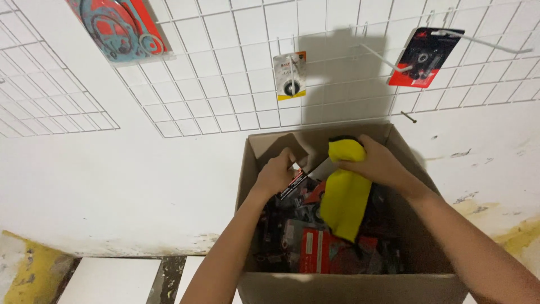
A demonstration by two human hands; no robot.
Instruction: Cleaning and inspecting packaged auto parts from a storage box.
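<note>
- Yellow cloth [344,197] hangs over middle of cardboard box [349,278]; right hand [376,164] bunches its top edge.
- Looks soft, light, floppy; prob best gripped at that gathered top.
- Left hand [277,174], in box's back-left corner, pinches a black-and-red pkt [293,186].
- More red pkts [320,250] fill box btm.

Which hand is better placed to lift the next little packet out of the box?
Probably the left hand: it already touches a black-and-red packet inside the cardboard box. The right hand is busy gripping the yellow cloth.
</note>
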